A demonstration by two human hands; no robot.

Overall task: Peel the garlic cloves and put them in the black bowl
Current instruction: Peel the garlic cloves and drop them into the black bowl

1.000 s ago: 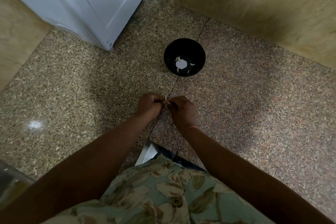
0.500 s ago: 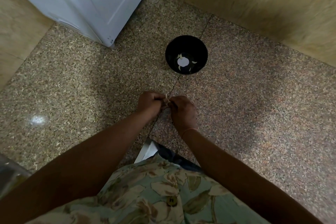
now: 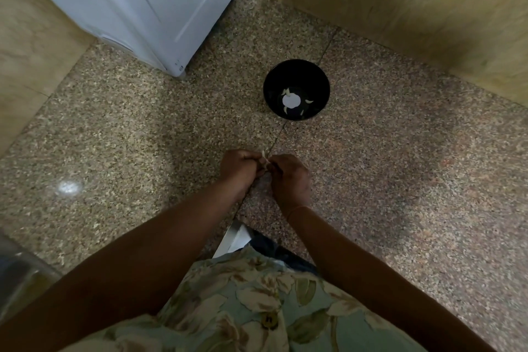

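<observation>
My left hand [image 3: 238,167] and my right hand [image 3: 290,177] meet over the speckled floor, fingertips pinched together on a small pale garlic clove [image 3: 264,159] that barely shows between them. The black bowl [image 3: 320,80] stands on the floor a little beyond the hands, slightly to the right. Inside it lie a whitish round piece [image 3: 291,100] and a few pale slivers. Most of the clove is hidden by my fingers.
A white appliance [image 3: 148,6] stands at the back left, its corner near the bowl. Tan tiled walls [image 3: 400,8] close the back and left. A white sheet edge [image 3: 234,238] and dark fabric lie near my floral shirt [image 3: 257,308].
Both hands have stayed pinched on the clove with only small finger movement. The view has shifted slightly; the bowl has not moved.
</observation>
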